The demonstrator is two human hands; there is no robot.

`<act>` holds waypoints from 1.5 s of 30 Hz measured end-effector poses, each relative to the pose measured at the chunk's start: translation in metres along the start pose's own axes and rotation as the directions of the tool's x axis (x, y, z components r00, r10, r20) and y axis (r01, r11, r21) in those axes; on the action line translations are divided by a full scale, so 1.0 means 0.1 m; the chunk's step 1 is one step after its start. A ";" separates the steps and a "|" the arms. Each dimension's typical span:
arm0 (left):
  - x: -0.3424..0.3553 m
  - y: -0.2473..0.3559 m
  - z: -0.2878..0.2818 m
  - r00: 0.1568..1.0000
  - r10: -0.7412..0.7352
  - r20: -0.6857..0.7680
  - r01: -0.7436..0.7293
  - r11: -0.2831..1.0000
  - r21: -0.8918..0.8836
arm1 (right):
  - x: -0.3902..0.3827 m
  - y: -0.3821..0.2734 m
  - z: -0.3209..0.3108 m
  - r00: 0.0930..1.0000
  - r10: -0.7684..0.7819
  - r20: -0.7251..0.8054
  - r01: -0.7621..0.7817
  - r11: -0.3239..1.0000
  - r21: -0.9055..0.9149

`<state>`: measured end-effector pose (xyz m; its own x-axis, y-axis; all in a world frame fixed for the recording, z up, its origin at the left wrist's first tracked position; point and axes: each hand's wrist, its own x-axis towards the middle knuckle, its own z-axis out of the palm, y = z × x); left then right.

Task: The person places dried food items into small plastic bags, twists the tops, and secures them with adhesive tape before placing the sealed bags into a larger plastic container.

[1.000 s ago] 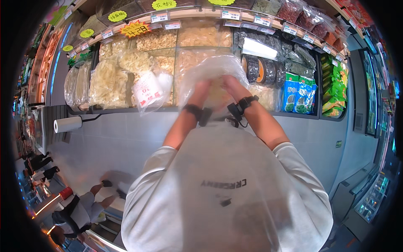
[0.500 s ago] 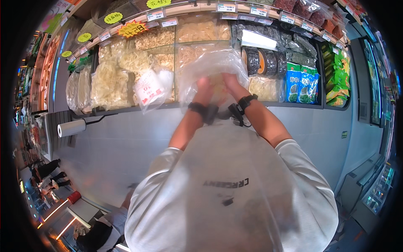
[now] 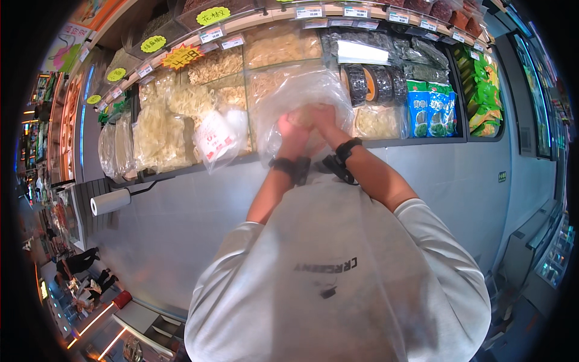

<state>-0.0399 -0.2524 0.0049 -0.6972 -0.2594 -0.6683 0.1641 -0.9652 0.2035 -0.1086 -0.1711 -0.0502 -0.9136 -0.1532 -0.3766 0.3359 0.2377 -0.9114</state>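
Note:
A large clear plastic bag (image 3: 288,92) puffs out over the front of the dried-food display. My left hand (image 3: 293,129) and my right hand (image 3: 324,118) are close together at its middle, with fingers curled in around the film. Between them shows a pale tan bundle (image 3: 300,114), too blurred by the plastic to name. Both my wrists wear black straps. Left of the bag lies a white plastic bag with red print (image 3: 218,137), resting on packs of pale dried sheets (image 3: 161,133).
Glass dividers part the bins. Round black-wrapped packs (image 3: 379,83), blue-and-green packets (image 3: 431,111) and green-yellow packets (image 3: 484,99) stand to the right. A plastic roll (image 3: 110,202) sticks out on a holder at the left. The grey counter front (image 3: 199,211) runs below.
My hands have come closer together within the bag. The view has turned slightly, so the shelf sits a little differently. A nearby person at the lower left has left the picture.

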 end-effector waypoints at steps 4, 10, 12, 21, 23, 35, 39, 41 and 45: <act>0.22 0.08 -0.24 0.989 -0.075 0.125 0.069 0.996 0.048 | -0.05 -0.01 0.06 0.987 -0.160 0.016 0.161 0.981 -0.110; 0.08 0.12 -0.15 0.995 -0.064 0.081 0.050 0.985 0.165 | -0.14 0.20 -0.03 0.920 -0.382 0.088 0.392 0.879 -0.271; 0.09 0.18 -0.26 0.975 -0.049 0.217 0.033 0.997 0.076 | -0.31 0.12 0.00 0.820 -0.547 0.172 0.571 0.757 -0.317; -0.59 0.12 0.01 0.968 0.100 0.228 -0.132 0.983 0.128 | -0.80 -0.41 -0.05 0.703 -0.678 0.215 0.710 0.682 -0.175; -0.58 0.11 -0.01 0.968 0.174 0.182 -0.198 0.973 0.120 | -0.89 -0.53 -0.08 0.723 -0.667 0.178 0.681 0.731 -0.026; -1.10 -0.11 0.02 0.952 0.287 -0.107 -0.288 0.958 0.003 | -1.14 -0.58 -0.34 0.571 -0.710 0.411 0.793 0.608 -0.051; -1.05 -0.22 -0.20 0.887 0.462 0.018 -0.462 0.887 -0.007 | -1.22 -0.76 -0.54 0.526 -0.667 0.528 0.745 0.661 0.093; -1.10 -0.31 -0.23 0.876 0.480 -0.038 -0.481 0.876 -0.028 | -1.30 -0.73 -0.58 0.566 -0.635 0.526 0.732 0.680 0.034; -1.29 -0.49 -0.14 0.854 0.520 0.006 -0.518 0.851 -0.088 | -1.29 -0.80 -0.80 0.505 -0.617 0.604 0.718 0.689 0.103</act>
<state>0.0523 -0.1718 0.0712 -0.5140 -0.7235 -0.4608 0.5622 -0.6898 0.4561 -0.0361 -0.0938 0.0840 -0.5306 -0.8030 0.2715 -0.4007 -0.0447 -0.9151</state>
